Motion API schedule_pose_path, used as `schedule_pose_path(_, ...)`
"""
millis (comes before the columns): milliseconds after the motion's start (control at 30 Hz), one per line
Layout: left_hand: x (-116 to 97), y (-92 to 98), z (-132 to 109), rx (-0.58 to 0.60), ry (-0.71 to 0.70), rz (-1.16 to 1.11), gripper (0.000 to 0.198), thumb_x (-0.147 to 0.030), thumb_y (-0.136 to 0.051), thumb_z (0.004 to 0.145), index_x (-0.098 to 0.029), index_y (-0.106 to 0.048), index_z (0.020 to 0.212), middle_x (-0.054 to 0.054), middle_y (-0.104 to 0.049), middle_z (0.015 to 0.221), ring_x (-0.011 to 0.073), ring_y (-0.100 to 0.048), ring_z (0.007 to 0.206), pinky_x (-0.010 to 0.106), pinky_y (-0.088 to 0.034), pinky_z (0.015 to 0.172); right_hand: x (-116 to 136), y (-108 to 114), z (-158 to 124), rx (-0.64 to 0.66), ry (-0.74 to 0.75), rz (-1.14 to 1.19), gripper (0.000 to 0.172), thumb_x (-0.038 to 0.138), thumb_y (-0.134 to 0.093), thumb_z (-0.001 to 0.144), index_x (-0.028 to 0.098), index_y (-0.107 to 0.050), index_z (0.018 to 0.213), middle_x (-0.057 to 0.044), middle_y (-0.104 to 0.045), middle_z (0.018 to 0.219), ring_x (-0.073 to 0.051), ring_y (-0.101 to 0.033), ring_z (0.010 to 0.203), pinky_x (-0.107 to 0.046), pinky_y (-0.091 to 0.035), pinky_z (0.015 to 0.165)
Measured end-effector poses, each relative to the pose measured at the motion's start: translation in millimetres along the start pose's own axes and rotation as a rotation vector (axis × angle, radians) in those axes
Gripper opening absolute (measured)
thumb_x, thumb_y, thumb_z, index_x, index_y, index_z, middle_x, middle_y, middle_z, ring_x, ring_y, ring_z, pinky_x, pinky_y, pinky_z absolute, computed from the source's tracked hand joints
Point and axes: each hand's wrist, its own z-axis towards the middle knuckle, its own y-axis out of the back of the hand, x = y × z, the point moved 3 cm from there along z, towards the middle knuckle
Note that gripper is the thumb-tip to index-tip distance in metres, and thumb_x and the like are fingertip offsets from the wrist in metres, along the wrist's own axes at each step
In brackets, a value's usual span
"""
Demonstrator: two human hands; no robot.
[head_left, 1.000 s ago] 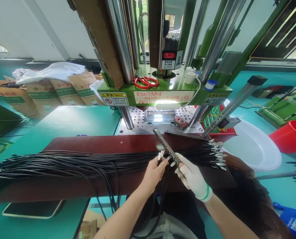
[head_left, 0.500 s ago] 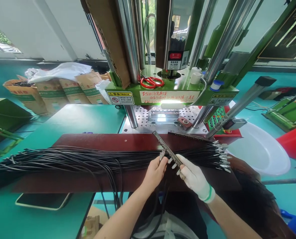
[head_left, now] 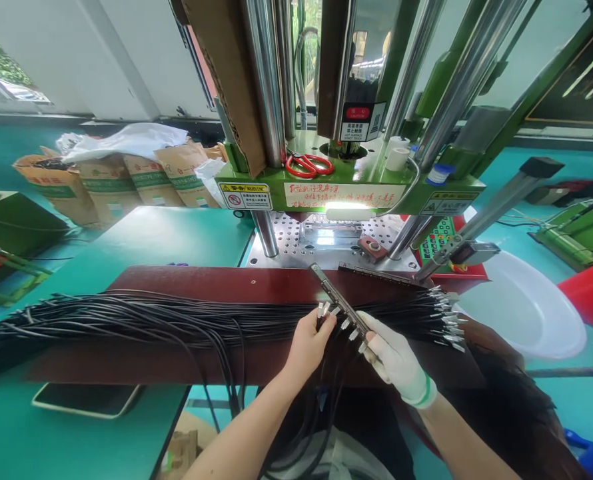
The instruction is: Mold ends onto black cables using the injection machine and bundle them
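1. The bare left hand [head_left: 306, 343] is pinching metal-tipped cable ends [head_left: 321, 310] against a steel jig [head_left: 339, 300]
2. The gloved right hand [head_left: 396, 363] is gripping the jig's lower end, fingers closed around it
3. A black cable bundle [head_left: 126, 320] is lying across the red desk [head_left: 226, 280], its tipped ends fanning out right of the hands
4. A second jig [head_left: 376, 275] is lying along the desk's far edge, before a green moulding press [head_left: 346, 193] with red scissors [head_left: 309, 165] resting on it
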Motion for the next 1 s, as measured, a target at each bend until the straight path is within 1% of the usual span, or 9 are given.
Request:
schedule_pose_path(133,3,1.8,0,-0.033,0.021,0.056,0.024,-0.035,-0.051,0.078,-0.014,-0.056,0.068,-0.002,-0.050,0.060,0.0110,-0.041,0.061,0.023,-0.033,0.060,-2,1,1,0.004,-0.001,-0.018,0.071,0.051,-0.056,0.076,0.005,-0.041,0.128,0.000,-0.046,0.059,-0.004,-0.031,0.040,-0.017,-0.018,0.030)
schedule_pose_path(333,1,-0.1,0,-0.049,-0.009,0.046,0.025,-0.035,-0.051,0.078,-0.013,-0.056,0.066,-0.002,-0.049,0.059,0.0098,-0.040,0.058,0.022,-0.032,0.058,-19,4,9,0.014,0.178,-0.071,0.056,0.045,-0.054,0.079,0.012,-0.050,0.124,-0.001,-0.050,0.064,-0.009,-0.040,0.052,-0.023,-0.037,0.046)
schedule_pose_path(400,-2,0.0,1,-0.013,-0.012,0.025,0.027,-0.037,-0.050,0.079,-0.014,-0.056,0.066,-0.003,-0.048,0.057,0.0092,-0.040,0.057,0.022,-0.032,0.056,-17,4,7,0.011,0.167,-0.056,0.057,0.046,-0.055,0.078,0.012,-0.050,0.123,-0.002,-0.051,0.065,-0.009,-0.040,0.051,-0.023,-0.036,0.044)
schedule_pose_path(500,-4,5.5,1,0.010,0.014,-0.043,0.032,-0.043,-0.044,0.082,-0.014,-0.058,0.075,-0.004,-0.043,0.054,0.0087,-0.039,0.051,0.021,-0.032,0.049,-11,4,3,-0.001,0.067,-0.014,0.064,0.049,-0.055,0.077,0.010,-0.045,0.126,-0.001,-0.050,0.062,-0.005,-0.034,0.042,-0.018,-0.023,0.033)
schedule_pose_path(600,-3,16.8,1,-0.102,0.014,-0.096,0.036,-0.047,-0.038,0.084,-0.015,-0.055,0.087,-0.006,-0.036,0.054,0.0073,-0.035,0.046,0.020,-0.029,0.044,-6,5,0,-0.005,0.012,-0.004,0.068,0.051,-0.053,0.078,0.009,-0.039,0.131,0.002,-0.047,0.057,-0.002,-0.026,0.034,-0.016,-0.016,0.029)
schedule_pose_path(700,0,21.3,0,-0.178,0.017,-0.150,0.031,-0.047,-0.035,0.086,-0.018,-0.047,0.086,-0.008,-0.030,0.053,0.0063,-0.029,0.044,0.018,-0.026,0.042,-3,6,1,0.010,0.015,0.004,0.071,0.052,-0.054,0.077,0.008,-0.039,0.130,-0.001,-0.049,0.060,-0.004,-0.031,0.038,-0.015,-0.018,0.029)
schedule_pose_path(800,1,16.0,1,-0.120,0.017,-0.144,0.026,-0.044,-0.040,0.085,-0.020,-0.039,0.075,-0.008,-0.032,0.054,0.0060,-0.030,0.046,0.018,-0.028,0.045,-3,5,2,0.022,0.014,0.009,0.071,0.052,-0.057,0.075,0.008,-0.041,0.128,-0.004,-0.051,0.066,-0.006,-0.037,0.046,-0.016,-0.020,0.030)
schedule_pose_path(900,0,11.2,2,-0.064,-0.005,-0.067,0.027,-0.041,-0.049,0.080,-0.018,-0.041,0.068,-0.007,-0.035,0.055,0.0060,-0.031,0.048,0.019,-0.028,0.048,-4,4,2,0.043,0.015,0.026,0.067,0.050,-0.059,0.074,0.009,-0.045,0.126,-0.005,-0.052,0.070,-0.008,-0.040,0.051,-0.018,-0.026,0.036)
schedule_pose_path(1000,1,11.4,4,-0.073,0.013,-0.065,0.024,-0.038,-0.053,0.078,-0.017,-0.046,0.068,-0.008,-0.035,0.052,0.0061,-0.029,0.048,0.020,-0.025,0.048,-6,4,3,0.074,0.048,0.052,0.062,0.048,-0.059,0.075,0.011,-0.048,0.124,-0.005,-0.053,0.072,-0.009,-0.040,0.055,-0.021,-0.029,0.043)
